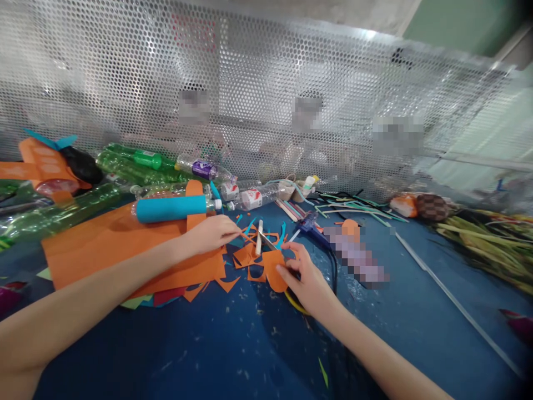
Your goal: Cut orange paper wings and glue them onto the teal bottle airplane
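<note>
My left hand reaches across a large orange paper sheet, its fingers pinched on a thin orange paper strip. My right hand grips yellow-handled scissors whose blades point toward that strip. Orange paper scraps and teal offcuts lie between the hands on the blue table. A wooden stick lies among the scraps.
A bottle wrapped in teal paper and several green and clear plastic bottles lie at the back left. A blue glue gun, straws and dried leaves lie to the right. A perforated metal screen closes the back.
</note>
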`<state>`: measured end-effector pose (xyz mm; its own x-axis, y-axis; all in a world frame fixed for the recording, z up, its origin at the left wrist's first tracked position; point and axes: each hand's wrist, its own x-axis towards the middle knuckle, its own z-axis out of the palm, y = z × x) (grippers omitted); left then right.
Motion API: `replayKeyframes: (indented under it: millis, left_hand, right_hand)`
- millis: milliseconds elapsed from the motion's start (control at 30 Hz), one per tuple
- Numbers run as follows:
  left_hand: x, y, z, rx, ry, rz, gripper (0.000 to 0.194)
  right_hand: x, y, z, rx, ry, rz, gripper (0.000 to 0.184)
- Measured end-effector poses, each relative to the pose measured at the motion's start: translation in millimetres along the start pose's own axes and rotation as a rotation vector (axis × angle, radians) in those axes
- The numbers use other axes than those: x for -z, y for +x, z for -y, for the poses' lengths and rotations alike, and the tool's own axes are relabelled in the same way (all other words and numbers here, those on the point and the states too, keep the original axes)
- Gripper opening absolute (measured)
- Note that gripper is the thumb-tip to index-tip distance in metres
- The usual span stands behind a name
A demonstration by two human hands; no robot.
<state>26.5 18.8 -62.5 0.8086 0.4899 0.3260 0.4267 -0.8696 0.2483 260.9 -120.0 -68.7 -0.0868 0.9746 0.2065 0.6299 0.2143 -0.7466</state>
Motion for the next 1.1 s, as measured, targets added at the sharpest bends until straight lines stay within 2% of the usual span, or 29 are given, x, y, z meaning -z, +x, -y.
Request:
replayKeyframes:
  millis: [133,200,400,600,767,1000,1100]
  left_hand:
    - [6.2,-17.3,-23.9,0.34,-0.245,-0.137,0.024]
    - [2.4,-22.3,-37.0,0.407,-0.397,-0.134,0.023]
    - [-15.3,-29.7,-66.4,0.418,-0.544,-0.075,0.009]
    - [-22.3,-39.8,-75.5,0.43,-0.575,0.023,0.013]
    - [-23.6,-44.1,-75.6,0.39,-0.54,0.049,0.018]
    - [-24.6,-43.4,-72.1,0.378,-0.491,0.068,0.006]
    - [-26.0,-44.1,-71.6,0.357,-0.527,0.062,0.009]
  right_hand:
    - [0.1,-2.4,7.4,-0.01,0.057,0.034,0.013]
    - [-1.7,-4.5,10.6,-0.008,0.096,0.089,0.009]
    - [-8.5,-14.3,20.5,-0.072,0.191,0.233,0.01]
    - [-17.7,-24.4,26.9,-0.225,0.295,0.393,0.017]
    - [-24.6,-27.0,23.5,-0.277,0.282,0.402,0.02]
    - [-26.2,-28.4,21.0,-0.296,0.271,0.416,0.022]
    - [-26.8,-27.5,21.1,-0.295,0.267,0.419,0.023]
